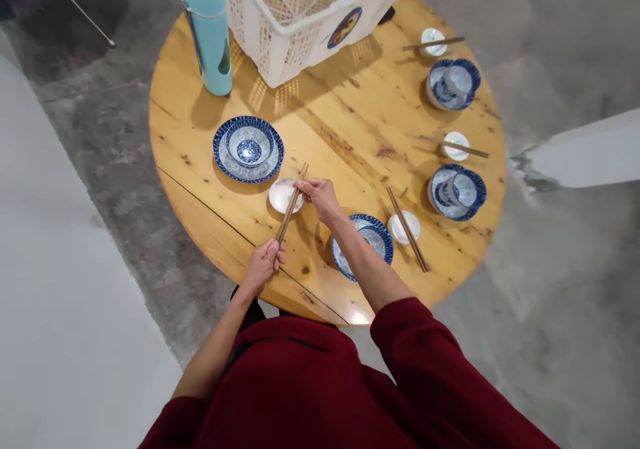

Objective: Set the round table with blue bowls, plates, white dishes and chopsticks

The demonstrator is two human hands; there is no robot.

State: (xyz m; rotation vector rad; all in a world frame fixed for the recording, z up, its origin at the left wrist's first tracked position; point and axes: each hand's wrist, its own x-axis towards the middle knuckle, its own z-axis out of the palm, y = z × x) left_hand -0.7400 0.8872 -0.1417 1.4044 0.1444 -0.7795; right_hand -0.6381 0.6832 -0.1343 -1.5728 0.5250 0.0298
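A pair of brown chopsticks (289,217) slants over a small white dish (281,194) near the table's front left. My left hand (263,262) is closed round their lower end, and my right hand (319,198) pinches them near the upper end. Whether the chopsticks touch the dish I cannot tell. Just beyond the dish lies a blue-patterned plate (219,161) with a matching bowl (249,144) on it. My right forearm passes over another blue-rimmed plate (345,262) and partly hides it.
More chopsticks (407,229) rest across a white dish (399,228). Along the right side stand two blue-patterned bowl stacks (440,199) and two more small dishes with chopsticks. A turquoise bottle (210,42) and a white plastic basket (285,49) occupy the back of the round wooden table (340,112).
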